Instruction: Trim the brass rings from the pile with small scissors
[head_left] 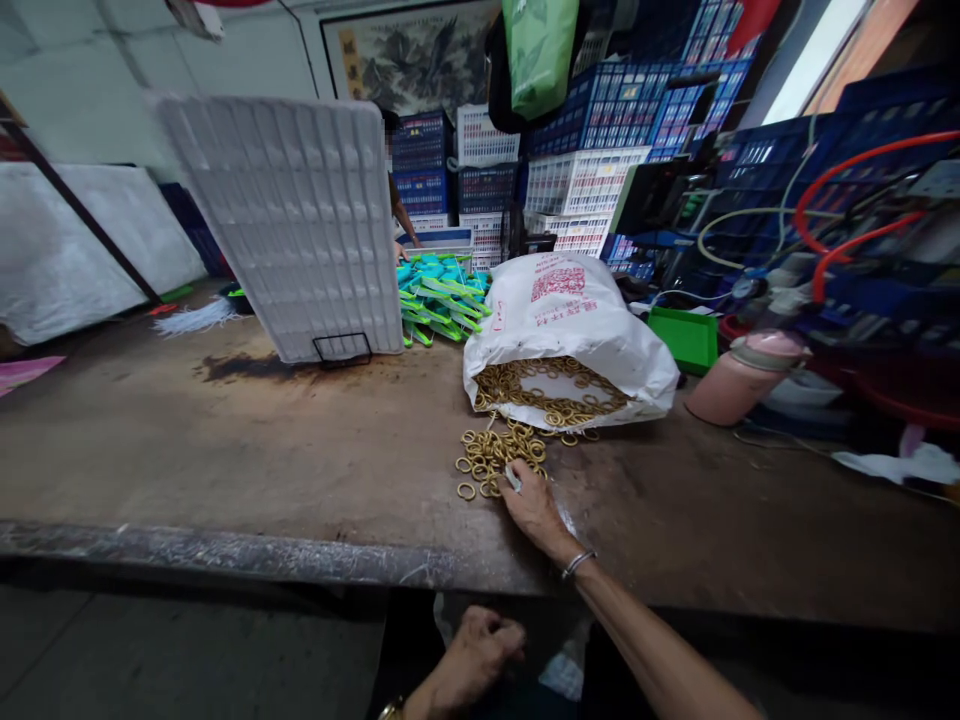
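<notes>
The person's right hand (532,505) reaches over the worn wooden table (300,450) and rests at the near edge of a loose pile of brass-coloured rings (496,452), fingertips among them; something whitish shows by the thumb, and I can't tell whether a ring is pinched there. The pile sits just in front of a white printed sack (574,305), which lies on its side with its mouth towards us and more rings inside. Down below the table edge, over the lap, the left hand (478,648) hangs with its fingers curled in; from here I can't see whether it grips anything. Left of the sack lies a heap of turquoise and lime-green pieces (442,298), beside a white ribbed panel (285,230) propped nearly upright. A pink bottle (739,380) leans to the sack's right, near a green tray (684,338).
</notes>
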